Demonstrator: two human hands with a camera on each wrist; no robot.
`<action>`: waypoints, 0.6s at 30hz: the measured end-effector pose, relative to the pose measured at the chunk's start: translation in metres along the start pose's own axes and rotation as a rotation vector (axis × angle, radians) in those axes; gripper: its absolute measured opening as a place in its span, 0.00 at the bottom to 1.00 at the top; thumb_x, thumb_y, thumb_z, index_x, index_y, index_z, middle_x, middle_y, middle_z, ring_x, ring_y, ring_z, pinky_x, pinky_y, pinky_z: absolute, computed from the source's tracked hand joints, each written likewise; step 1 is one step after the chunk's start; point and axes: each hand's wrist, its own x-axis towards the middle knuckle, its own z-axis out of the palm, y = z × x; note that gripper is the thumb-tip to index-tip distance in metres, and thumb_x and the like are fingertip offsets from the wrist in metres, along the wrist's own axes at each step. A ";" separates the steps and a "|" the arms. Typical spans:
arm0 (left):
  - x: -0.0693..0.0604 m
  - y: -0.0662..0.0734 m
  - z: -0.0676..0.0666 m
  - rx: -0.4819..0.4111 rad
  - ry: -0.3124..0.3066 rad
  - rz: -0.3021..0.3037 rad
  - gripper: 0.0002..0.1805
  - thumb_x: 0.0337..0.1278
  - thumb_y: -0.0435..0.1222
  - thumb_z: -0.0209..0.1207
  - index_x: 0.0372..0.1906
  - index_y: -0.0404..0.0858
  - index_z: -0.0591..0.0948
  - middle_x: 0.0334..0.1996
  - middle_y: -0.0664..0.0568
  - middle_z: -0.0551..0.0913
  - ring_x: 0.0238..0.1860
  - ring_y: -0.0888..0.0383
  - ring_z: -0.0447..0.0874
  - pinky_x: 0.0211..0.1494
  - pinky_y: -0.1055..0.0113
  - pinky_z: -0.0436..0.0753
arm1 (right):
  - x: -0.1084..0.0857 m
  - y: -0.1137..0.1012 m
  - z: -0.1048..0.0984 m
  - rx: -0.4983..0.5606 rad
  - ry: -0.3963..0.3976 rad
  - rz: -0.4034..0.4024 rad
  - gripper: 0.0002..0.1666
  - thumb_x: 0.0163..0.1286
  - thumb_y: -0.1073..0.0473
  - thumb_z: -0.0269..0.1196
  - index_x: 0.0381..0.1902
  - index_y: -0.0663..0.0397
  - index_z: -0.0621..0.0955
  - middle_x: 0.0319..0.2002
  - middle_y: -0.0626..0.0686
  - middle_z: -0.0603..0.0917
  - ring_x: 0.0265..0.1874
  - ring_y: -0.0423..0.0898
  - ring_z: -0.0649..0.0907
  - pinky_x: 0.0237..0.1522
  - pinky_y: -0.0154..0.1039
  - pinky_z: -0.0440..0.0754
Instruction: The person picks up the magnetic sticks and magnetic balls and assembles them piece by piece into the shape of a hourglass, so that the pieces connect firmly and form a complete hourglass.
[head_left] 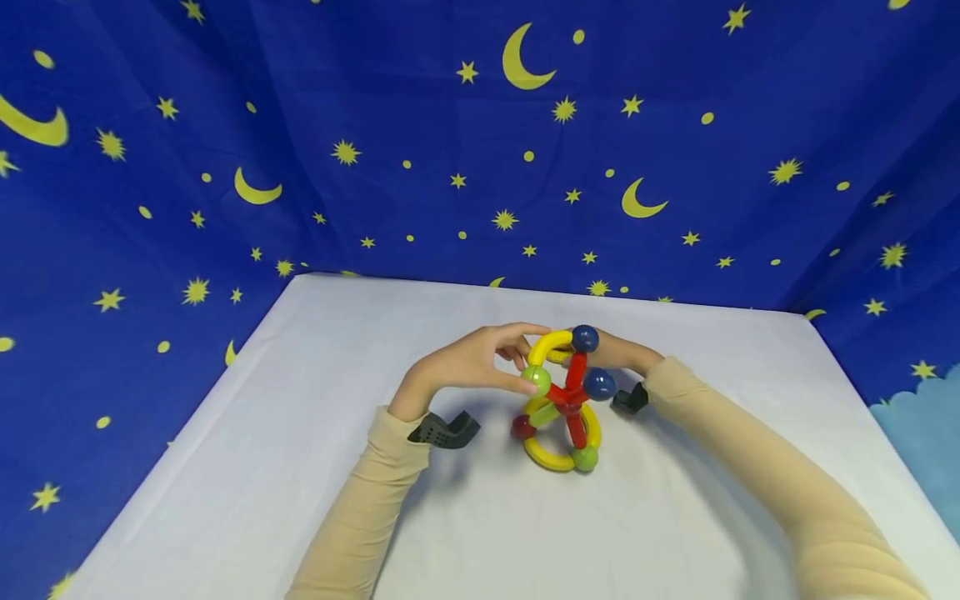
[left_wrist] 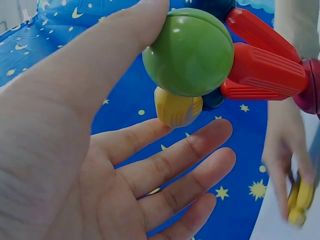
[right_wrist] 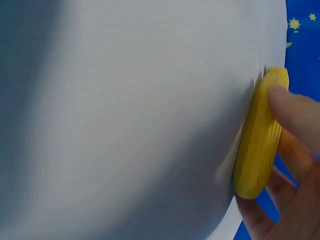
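A magnetic ball-and-rod model stands on the table, with red rods meeting at a dark red ball. Its upper part carries a green ball, two blue balls and a yellow curved rod; more yellow curved rods form a ring at the base. My left hand pinches the model at its green ball, thumb on the ball and index fingertip at the yellow rod, other fingers extended. Behind the model, my right hand holds a loose yellow curved rod between thumb and fingers.
A white cloth covers the table. Blue fabric with yellow moons and stars hangs along the back and sides. Dark wrist mounts sit under both wrists, close to the model.
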 end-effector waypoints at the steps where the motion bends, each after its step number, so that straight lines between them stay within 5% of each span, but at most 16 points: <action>1: 0.000 0.001 0.000 0.005 -0.001 -0.001 0.41 0.49 0.40 0.69 0.69 0.44 0.65 0.44 0.50 0.82 0.45 0.58 0.78 0.63 0.54 0.74 | -0.008 0.002 0.000 -0.009 0.015 0.015 0.23 0.66 0.62 0.62 0.58 0.60 0.75 0.51 0.59 0.82 0.50 0.53 0.79 0.62 0.56 0.72; 7: 0.000 0.002 -0.001 0.009 -0.002 -0.021 0.41 0.49 0.40 0.69 0.69 0.45 0.65 0.44 0.50 0.81 0.47 0.53 0.79 0.64 0.55 0.73 | -0.058 0.014 0.004 -0.114 0.140 -0.028 0.23 0.67 0.66 0.59 0.60 0.63 0.74 0.57 0.62 0.79 0.57 0.59 0.78 0.59 0.55 0.74; 14: -0.002 0.002 0.000 -0.004 0.006 -0.026 0.41 0.49 0.40 0.69 0.69 0.46 0.64 0.44 0.50 0.82 0.45 0.58 0.78 0.64 0.56 0.73 | -0.100 0.013 0.012 -0.238 0.303 0.147 0.12 0.60 0.66 0.66 0.43 0.61 0.78 0.53 0.65 0.80 0.47 0.56 0.80 0.53 0.54 0.78; 18: -0.001 0.001 0.001 0.007 0.007 -0.019 0.40 0.50 0.40 0.68 0.69 0.45 0.64 0.45 0.49 0.82 0.45 0.56 0.79 0.64 0.57 0.74 | -0.110 0.013 0.016 -0.347 0.372 0.163 0.08 0.56 0.64 0.69 0.33 0.57 0.81 0.50 0.64 0.79 0.49 0.59 0.78 0.52 0.54 0.78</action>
